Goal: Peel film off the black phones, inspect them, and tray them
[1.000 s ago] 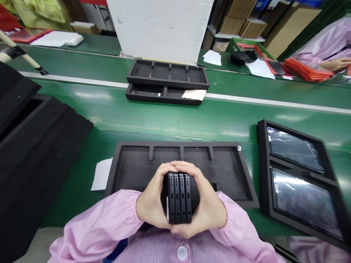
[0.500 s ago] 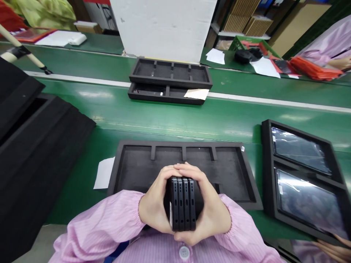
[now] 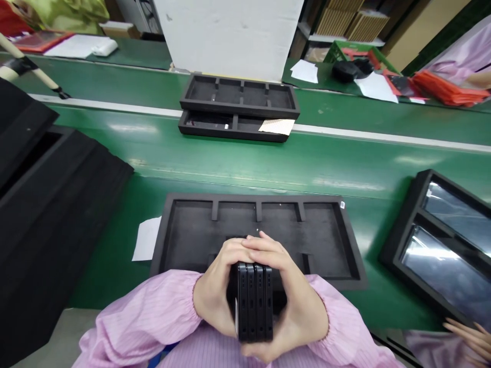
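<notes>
Several black tablets [image 3: 255,302], pressed face to face in one stack, stand on edge between my two hands. Their narrow ends, with small ports and speaker slots, point up at me. My left hand [image 3: 217,291] wraps the left side of the stack and my right hand [image 3: 299,296] the right side. My fingers meet over the far edge and the thumbs lie at the near edge. Behind and under the hands lies a black foam tray [image 3: 324,230] with shallow compartments; its near middle is hidden by my hands.
Two black foam trays [image 3: 240,108] are stacked across the bench, a paper slip [image 3: 276,126] on the lower one. Large black foam pieces [image 3: 57,204] fill the left. At right, another person's hand [image 3: 470,340] is by a tray [image 3: 399,245] holding tablets. Paper [image 3: 147,239] lies left.
My hands and the tablet stack have dropped slightly toward me. The tray with tablets at the right has shifted right and turned, near the other person's hand.
</notes>
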Demonstrator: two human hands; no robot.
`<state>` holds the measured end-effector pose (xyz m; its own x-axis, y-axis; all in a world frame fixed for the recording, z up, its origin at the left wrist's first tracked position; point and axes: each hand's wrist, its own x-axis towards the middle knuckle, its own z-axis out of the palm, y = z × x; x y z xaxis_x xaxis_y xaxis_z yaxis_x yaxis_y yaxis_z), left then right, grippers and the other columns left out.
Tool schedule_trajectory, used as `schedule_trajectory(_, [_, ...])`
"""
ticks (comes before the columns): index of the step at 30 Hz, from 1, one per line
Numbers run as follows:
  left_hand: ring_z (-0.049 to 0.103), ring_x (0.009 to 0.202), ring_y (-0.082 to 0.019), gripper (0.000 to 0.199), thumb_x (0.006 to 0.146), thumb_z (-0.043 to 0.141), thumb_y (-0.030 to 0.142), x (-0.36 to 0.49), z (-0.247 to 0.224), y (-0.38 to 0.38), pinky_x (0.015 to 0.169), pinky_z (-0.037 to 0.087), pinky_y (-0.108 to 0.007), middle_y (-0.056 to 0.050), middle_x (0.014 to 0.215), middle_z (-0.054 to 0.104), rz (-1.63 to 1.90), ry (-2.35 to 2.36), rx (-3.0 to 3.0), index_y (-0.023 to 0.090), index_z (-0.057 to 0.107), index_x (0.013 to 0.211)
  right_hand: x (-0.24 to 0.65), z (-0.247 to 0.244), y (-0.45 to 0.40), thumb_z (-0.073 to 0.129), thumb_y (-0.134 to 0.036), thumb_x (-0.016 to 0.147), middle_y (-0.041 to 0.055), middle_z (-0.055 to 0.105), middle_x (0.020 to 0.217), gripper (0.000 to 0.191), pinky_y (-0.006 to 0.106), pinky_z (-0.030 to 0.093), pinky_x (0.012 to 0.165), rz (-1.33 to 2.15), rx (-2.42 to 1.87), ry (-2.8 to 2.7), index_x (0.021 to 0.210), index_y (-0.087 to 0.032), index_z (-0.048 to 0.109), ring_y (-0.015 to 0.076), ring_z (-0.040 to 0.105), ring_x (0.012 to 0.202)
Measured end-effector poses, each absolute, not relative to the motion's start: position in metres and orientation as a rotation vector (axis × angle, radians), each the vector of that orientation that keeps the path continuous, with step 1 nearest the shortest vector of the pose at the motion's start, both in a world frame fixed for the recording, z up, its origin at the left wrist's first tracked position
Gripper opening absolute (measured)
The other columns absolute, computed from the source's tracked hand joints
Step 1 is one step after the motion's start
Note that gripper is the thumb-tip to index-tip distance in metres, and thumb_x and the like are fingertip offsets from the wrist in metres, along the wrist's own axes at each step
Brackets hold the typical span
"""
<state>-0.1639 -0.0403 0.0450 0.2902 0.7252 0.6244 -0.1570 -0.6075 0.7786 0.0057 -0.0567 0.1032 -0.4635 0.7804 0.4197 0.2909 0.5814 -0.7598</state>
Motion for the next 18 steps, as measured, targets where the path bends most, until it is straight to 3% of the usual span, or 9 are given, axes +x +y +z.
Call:
schedule_trajectory(3, [0.063,0.111,-0.031,0.097,0.057,0.085,0.067,-0.164,0.044,-0.040,0.099,0.055,-0.048,-0.010,0.117,0.059,1.421,0.504,1.801,0.026,0.044,0.135,0.006,0.103,-0.057,0.082,-0.062,0.062,0.0139,0.060,0.132,0.102,0.056,0.031,0.120,0.788,-0.841,-2.026,0.143,-0.023,0.034,0.0335,0.061,0.126])
schedule_trajectory(8, [0.064,0.108,-0.032,0.106,0.048,0.088,0.071,-0.163,0.042,-0.042,0.097,0.055,-0.051,-0.010,0.112,0.060,1.418,0.473,1.782,0.026,0.045,0.134,0.005,0.104,-0.060,0.081,-0.061,0.066,0.0131,0.060,0.134,0.097,0.053,0.032,0.121,0.813,-0.849,-1.990,0.143,-0.023,0.036,0.0320,0.057,0.131])
schedule_trajectory(14, [0.061,0.112,-0.032,0.111,0.043,0.091,0.069,-0.164,0.046,-0.037,0.102,0.051,-0.051,-0.011,0.118,0.056,1.391,0.458,1.740,0.026,0.045,0.135,0.002,0.103,-0.062,0.088,-0.052,0.057,0.0142,0.056,0.138,0.105,0.055,0.036,0.119,0.853,-0.883,-1.931,0.143,-0.024,0.035,0.0348,0.054,0.134])
schedule_trajectory(18, [0.060,0.109,-0.031,0.114,0.039,0.093,0.066,-0.165,0.048,-0.030,0.097,0.052,-0.048,-0.010,0.118,0.054,1.379,0.425,1.754,0.027,0.044,0.134,0.000,0.101,-0.060,0.088,-0.053,0.061,0.0141,0.054,0.139,0.101,0.054,0.039,0.116,0.878,-0.869,-1.890,0.143,-0.025,0.036,0.0342,0.051,0.135])
